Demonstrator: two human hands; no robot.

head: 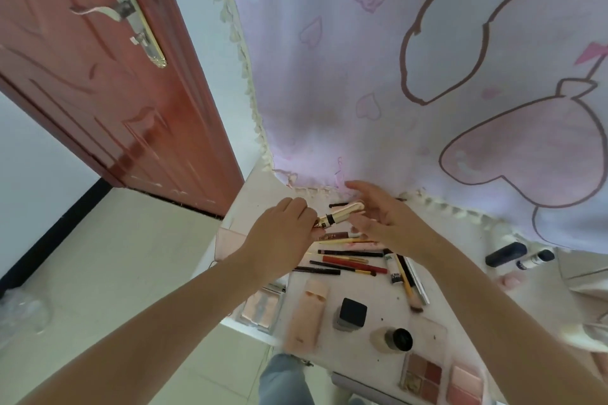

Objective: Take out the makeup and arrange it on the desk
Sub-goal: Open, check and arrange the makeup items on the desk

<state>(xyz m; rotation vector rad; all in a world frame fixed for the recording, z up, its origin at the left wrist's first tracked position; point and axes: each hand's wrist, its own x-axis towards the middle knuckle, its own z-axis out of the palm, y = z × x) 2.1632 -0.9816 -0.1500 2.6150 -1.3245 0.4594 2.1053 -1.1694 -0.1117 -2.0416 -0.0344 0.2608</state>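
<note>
Over the far end of the white desk (371, 293) my left hand (286, 233) pinches the dark end of a cream tube (345, 212) with a black and gold collar. My right hand (378, 214) sits at the tube's other end, fingers spread and fairly straight around it. Below the hands lie several pencils and thin brushes (348, 261) in a row. Nearer me stand a peach tube (309, 312), a black-capped jar (352, 314) and a round bottle (393, 340). Eyeshadow palettes (424, 375) lie at the near edge, another palette (263, 309) at the left edge.
A pink cartoon curtain (427, 76) hangs behind the desk. A red door (98, 76) stands at the left above tiled floor. A pink transparent pouch (227, 245) sits at the desk's left edge. A dark tube (505, 253) and a small white bottle (534, 259) lie at the right.
</note>
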